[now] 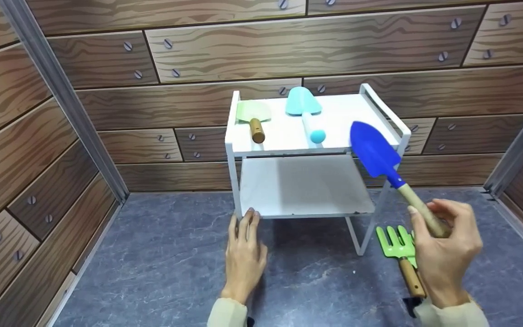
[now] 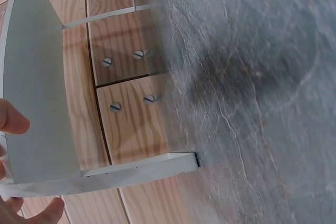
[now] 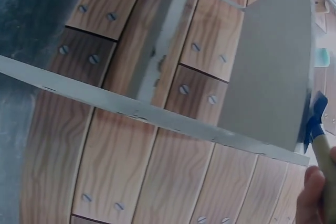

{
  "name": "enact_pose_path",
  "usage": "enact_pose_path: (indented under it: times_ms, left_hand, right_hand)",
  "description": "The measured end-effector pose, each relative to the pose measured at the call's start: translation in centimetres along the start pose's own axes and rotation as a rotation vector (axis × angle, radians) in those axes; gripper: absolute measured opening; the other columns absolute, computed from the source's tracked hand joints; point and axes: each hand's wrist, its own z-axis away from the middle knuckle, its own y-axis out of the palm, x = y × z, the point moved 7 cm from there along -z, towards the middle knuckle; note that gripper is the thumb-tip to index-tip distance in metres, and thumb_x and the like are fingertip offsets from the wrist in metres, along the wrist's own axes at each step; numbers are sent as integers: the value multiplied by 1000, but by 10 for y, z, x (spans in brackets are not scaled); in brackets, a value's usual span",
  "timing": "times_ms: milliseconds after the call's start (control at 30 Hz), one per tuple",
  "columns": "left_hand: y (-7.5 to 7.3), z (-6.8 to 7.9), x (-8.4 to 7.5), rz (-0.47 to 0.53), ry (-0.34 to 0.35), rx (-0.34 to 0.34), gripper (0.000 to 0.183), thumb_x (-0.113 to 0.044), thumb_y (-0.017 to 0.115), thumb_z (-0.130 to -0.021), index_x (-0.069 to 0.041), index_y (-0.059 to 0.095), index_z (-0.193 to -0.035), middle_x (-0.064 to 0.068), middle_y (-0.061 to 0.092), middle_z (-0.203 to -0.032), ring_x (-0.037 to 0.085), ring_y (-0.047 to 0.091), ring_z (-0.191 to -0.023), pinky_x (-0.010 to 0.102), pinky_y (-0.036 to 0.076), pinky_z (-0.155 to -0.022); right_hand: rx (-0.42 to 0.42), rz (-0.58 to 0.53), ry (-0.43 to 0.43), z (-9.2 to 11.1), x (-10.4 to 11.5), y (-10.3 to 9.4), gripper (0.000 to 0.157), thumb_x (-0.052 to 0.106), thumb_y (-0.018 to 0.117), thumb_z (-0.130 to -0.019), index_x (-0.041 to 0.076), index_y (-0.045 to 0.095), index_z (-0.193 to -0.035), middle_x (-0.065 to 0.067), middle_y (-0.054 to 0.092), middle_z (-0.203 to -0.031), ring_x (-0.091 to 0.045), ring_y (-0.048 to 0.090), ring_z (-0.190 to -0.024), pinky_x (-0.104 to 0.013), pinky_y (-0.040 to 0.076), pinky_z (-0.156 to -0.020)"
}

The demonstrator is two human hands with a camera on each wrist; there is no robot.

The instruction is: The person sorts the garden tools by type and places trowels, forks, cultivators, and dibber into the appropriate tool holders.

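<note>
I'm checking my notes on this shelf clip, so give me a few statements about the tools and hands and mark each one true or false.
1. The right hand grips the blue trowel by its wooden handle. True.
2. The green hand rake lies on the top shelf. False: it lies on the grey floor beside the white rack.
3. Two tools lie on the rack's top shelf. True: a pale green spade and a light blue shovel.
4. The left hand holds the light blue shovel. False: its fingers touch the lower shelf's front corner.
</note>
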Motion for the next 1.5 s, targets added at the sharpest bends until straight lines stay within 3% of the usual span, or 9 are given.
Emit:
enact_pose_path:
  times_ms: [300, 400, 567, 733, 833, 1000, 1133, 1333, 1500]
  left_hand:
    - [0, -1, -1, -3, 4, 3, 66, -3, 72, -79, -1, 54, -142, 13, 49, -147, 47, 40, -136, 54, 47, -106]
    - [1, -1, -1, -3, 3, 5, 66, -3, 72, -79, -1, 54, -142, 13, 49, -147, 47, 40, -136, 54, 48, -105]
    - [0, 0, -1, 4, 0, 11, 65, -1, 71, -79, 0, 53, -142, 14, 48, -147, 47, 40, -136, 54, 49, -104]
    - [0, 0, -1, 4, -2, 12, 65, -2, 71, -79, 1, 53, -142, 14, 49, -147, 47, 39, -136, 54, 48, -105]
    - [0, 0, -1, -1, 0, 6, 66, -2, 72, -78, 1, 54, -141, 14, 50, -146, 47, 40, -136, 54, 47, -107]
    - [0, 1, 0, 2, 2, 1, 66, -2, 72, -77, 1, 55, -141, 14, 50, -146, 47, 40, -136, 54, 45, -109]
    - [1, 0, 0, 9, -2, 2, 66, -2, 72, -77, 1, 54, -141, 14, 50, -146, 47, 40, -136, 55, 46, -107]
    - [1, 0, 1, 8, -9, -4, 69, 0, 74, -75, 1, 54, -141, 14, 51, -146, 47, 41, -135, 56, 45, -108]
    - [1, 0, 0, -11, -2, 3, 69, -1, 76, -76, 0, 54, -141, 14, 50, -146, 47, 41, -135, 55, 47, -106]
  right_hand:
    - [-283, -124, -23, -3, 30, 2, 23, -15, 74, -68, -20, 56, -81, -3, 67, -87, -8, 61, -82, -13, 52, -76]
    - [-282, -207, -32, -5, 38, 6, 17, -15, 65, -73, -23, 56, -85, -10, 62, -93, -11, 61, -81, -16, 56, -71]
    - [-244, -359, -39, -5, 38, 11, 27, -17, 55, -77, -24, 47, -102, -19, 56, -99, -16, 64, -81, -19, 60, -70]
    - [-309, -440, -4, -7, 35, 10, 31, -23, 63, -75, -16, 39, -93, -23, 61, -96, -16, 67, -74, -21, 60, -69]
    - [-352, -478, -13, -9, 42, 11, 30, -23, 63, -73, -18, 37, -88, -25, 58, -97, -20, 66, -76, -22, 60, -68]
    - [-367, -358, -82, -10, 54, 15, 22, -16, 61, -78, -25, 47, -93, -20, 55, -100, -20, 65, -85, -22, 61, -76]
    - [-361, -240, -119, -9, 59, 17, 30, -3, 72, -82, -23, 51, -90, -12, 62, -97, -16, 66, -90, -23, 59, -84]
    - [-371, -114, -257, -11, 66, 25, 43, 20, 84, -82, -12, 54, -76, -23, 70, -84, -26, 70, -82, -26, 58, -85]
    - [-342, -83, -294, -11, 63, 33, 40, 20, 80, -86, -10, 55, -78, -25, 70, -86, -28, 70, -83, -27, 58, -87]
